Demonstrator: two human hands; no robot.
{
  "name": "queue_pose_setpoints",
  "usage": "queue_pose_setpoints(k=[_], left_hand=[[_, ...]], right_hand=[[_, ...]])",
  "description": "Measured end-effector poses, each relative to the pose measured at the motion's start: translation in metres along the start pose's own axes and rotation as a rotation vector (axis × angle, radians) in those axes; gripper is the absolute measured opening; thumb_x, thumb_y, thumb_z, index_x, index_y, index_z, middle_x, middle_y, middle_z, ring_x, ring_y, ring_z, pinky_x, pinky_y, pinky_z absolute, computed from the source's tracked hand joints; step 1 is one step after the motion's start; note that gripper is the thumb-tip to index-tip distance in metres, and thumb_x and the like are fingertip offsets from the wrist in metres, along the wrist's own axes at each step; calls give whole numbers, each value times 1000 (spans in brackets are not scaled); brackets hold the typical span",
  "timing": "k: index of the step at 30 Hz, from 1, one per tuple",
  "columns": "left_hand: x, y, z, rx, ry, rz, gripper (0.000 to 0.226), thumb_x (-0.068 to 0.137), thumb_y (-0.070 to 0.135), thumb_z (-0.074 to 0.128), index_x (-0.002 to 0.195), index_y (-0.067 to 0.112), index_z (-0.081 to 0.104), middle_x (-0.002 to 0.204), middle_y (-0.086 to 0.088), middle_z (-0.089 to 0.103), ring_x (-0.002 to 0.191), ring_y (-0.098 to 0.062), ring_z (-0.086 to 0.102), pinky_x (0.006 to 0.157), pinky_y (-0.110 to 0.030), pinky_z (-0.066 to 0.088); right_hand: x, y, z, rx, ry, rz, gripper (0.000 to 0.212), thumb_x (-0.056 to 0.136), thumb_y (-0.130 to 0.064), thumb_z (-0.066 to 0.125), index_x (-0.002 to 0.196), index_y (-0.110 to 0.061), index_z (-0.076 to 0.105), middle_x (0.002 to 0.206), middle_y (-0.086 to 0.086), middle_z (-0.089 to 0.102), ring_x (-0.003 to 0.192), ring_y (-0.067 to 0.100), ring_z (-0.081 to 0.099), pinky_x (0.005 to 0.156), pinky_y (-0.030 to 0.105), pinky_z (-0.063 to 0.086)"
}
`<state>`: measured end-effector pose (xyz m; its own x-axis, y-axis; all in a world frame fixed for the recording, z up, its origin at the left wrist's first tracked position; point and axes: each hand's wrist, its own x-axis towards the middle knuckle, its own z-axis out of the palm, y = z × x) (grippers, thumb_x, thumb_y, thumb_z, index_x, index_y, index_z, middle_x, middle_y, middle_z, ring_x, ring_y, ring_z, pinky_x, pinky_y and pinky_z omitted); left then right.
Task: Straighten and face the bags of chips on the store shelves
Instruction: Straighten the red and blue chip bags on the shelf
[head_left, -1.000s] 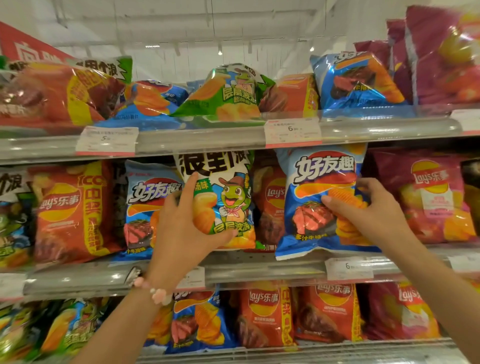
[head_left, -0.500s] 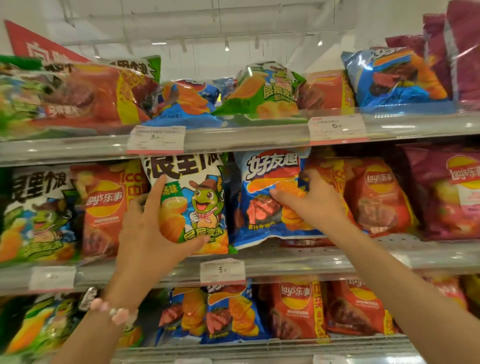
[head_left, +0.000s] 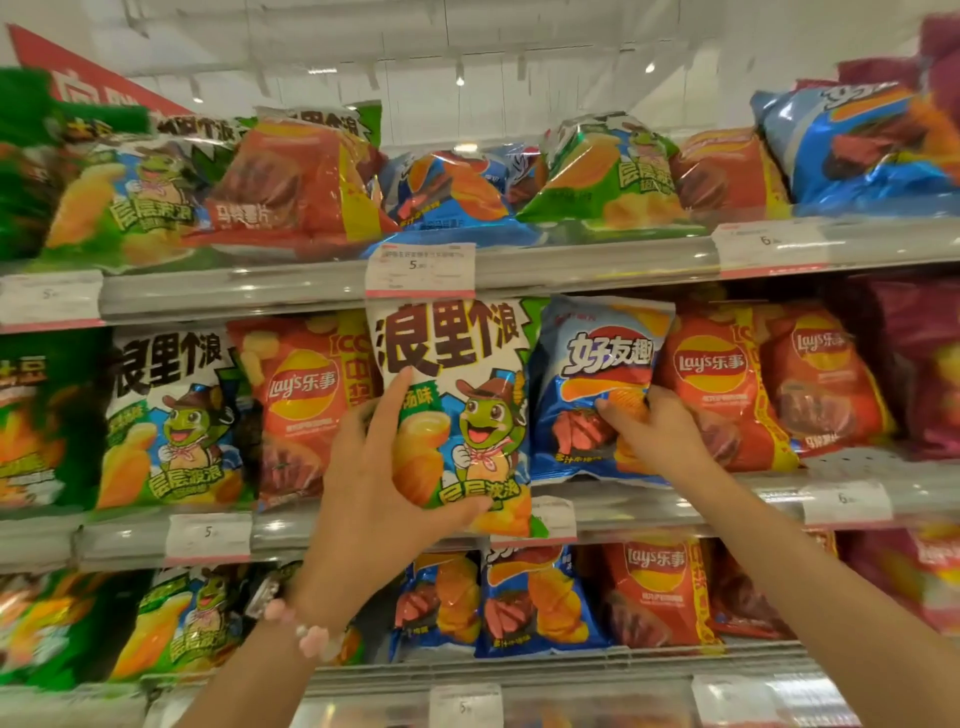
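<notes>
Frog-mascot bag (head_left: 457, 410) and blue bag (head_left: 597, 384) upright, middle shelf

Single head view, yours. It faces the shelves (head_left: 571, 270) square-on and close, tilted slightly up: ceiling shows above the top tier. Three tiers fill the frame; your forearms enter from the bottom edge. No second view.

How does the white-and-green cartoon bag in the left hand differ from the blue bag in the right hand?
The cartoon bag is white and green; the blue bag shows ridged chips. The cartoon bag hangs over the shelf edge, but the blue bag stands on the shelf. Both are upright, facing front, each held by one hand.
</notes>
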<state>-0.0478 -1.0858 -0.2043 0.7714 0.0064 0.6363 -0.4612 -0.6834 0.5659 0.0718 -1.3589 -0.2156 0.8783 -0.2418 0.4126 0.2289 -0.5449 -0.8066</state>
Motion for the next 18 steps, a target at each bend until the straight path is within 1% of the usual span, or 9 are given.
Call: queue_pose_setpoints(k=[3, 5, 7, 8, 10, 12, 14, 16, 18], left_hand=[[-2, -3, -4, -45, -32, 19, 118, 52, 43, 90, 144, 52, 15, 131, 14, 30, 121, -1, 32, 99, -25, 33], [-3, -6, -6, -45, -37, 41, 118, 52, 45, 89, 143, 54, 14, 132, 13, 30, 122, -3, 33, 101, -28, 35], [-5, -10, -9, -58, -41, 49, 119, 52, 47, 88, 144, 53, 13, 132, 14, 29, 122, -3, 33, 103, -30, 36], [-5, -12, -10, -67, -43, 52, 120, 52, 49, 88, 144, 53, 12, 132, 14, 28, 123, -4, 33, 104, -32, 37], [-7, -15, -12, -85, -48, 63, 120, 51, 51, 86, 144, 55, 10, 135, 12, 28, 126, -7, 34, 105, -35, 39], [-11, -17, -16, -111, -51, 74, 119, 52, 51, 86, 140, 61, 7, 136, 13, 27, 127, -5, 31, 106, -32, 36], [-16, -21, -21, -126, -39, 88, 118, 53, 49, 87, 133, 68, 2, 134, 18, 24, 124, 1, 27, 104, -25, 31], [-21, -27, -26, -138, -35, 108, 117, 53, 49, 86, 129, 71, 0, 133, 20, 23, 125, 2, 26, 103, -25, 30], [-24, -35, -32, -150, -57, 121, 116, 53, 52, 85, 129, 72, 0, 137, 20, 24, 129, 1, 26, 104, -26, 31]], right_hand=[[-13, -9, 0, 22, 110, -70, 66, 76, -47, 66, 124, -5, 50, 119, 18, 59, 112, 33, 56, 93, 43, 47], [-36, -26, 4, -17, 262, -178, 78, 78, -46, 59, 140, -6, 36, 139, 17, 45, 130, 33, 41, 107, 51, 36], [-69, -51, 12, -45, 355, -287, 78, 84, -42, 57, 148, -9, 24, 152, 12, 31, 140, 27, 26, 116, 48, 23], [-86, -66, 18, 8, 304, -325, 80, 85, -46, 56, 149, -13, 21, 154, 7, 28, 142, 22, 25, 117, 43, 22], [-114, -96, 33, 281, 6, -264, 90, 80, -58, 63, 150, -29, 15, 155, -8, 26, 140, 10, 28, 114, 36, 28], [-127, -114, 48, 539, -238, -141, 102, 66, -53, 74, 147, -42, 14, 147, -11, 40, 128, 8, 46, 105, 38, 44], [-134, -122, 59, 592, -279, -95, 107, 60, -40, 78, 146, -46, 15, 136, -11, 51, 114, 8, 59, 94, 39, 53], [-141, -126, 66, 624, -229, -76, 103, 64, -26, 81, 145, -45, 19, 132, -10, 54, 110, 9, 62, 90, 37, 55], [-146, -125, 74, 651, -194, -50, 102, 63, -23, 82, 144, -44, 24, 131, -8, 55, 110, 11, 62, 88, 37, 56]])
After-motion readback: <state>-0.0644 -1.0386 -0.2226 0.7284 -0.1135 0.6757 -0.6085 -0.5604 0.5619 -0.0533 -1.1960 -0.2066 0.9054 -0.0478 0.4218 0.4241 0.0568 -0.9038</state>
